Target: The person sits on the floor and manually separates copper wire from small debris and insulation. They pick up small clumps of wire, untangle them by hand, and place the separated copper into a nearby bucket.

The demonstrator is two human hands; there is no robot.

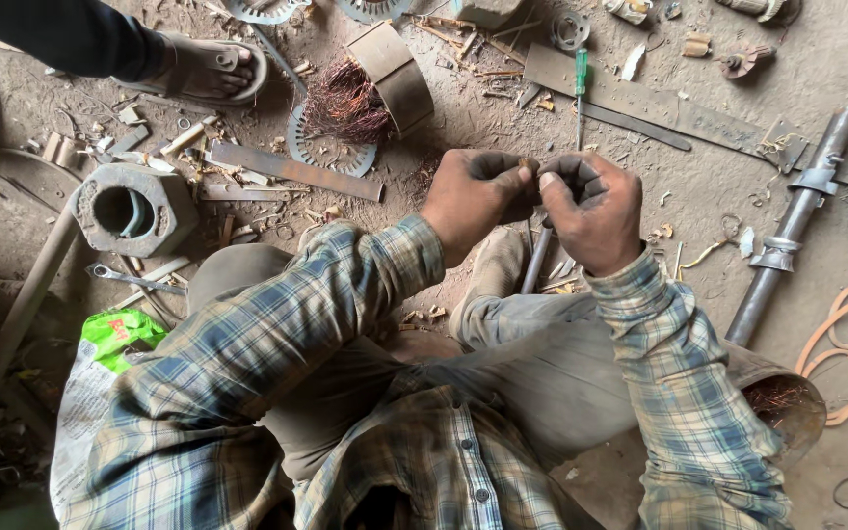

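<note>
Head view: left hand (470, 196) and right hand (593, 209) pinch, seemingly, one small brown piece (528, 165)

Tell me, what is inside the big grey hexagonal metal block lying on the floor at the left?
The hexagonal block has a round hole through its middle. Inside it a curved pale bluish piece shows against the wall of the hole. The rest of the hole is in dark shadow, so its bottom cannot be seen.
</note>
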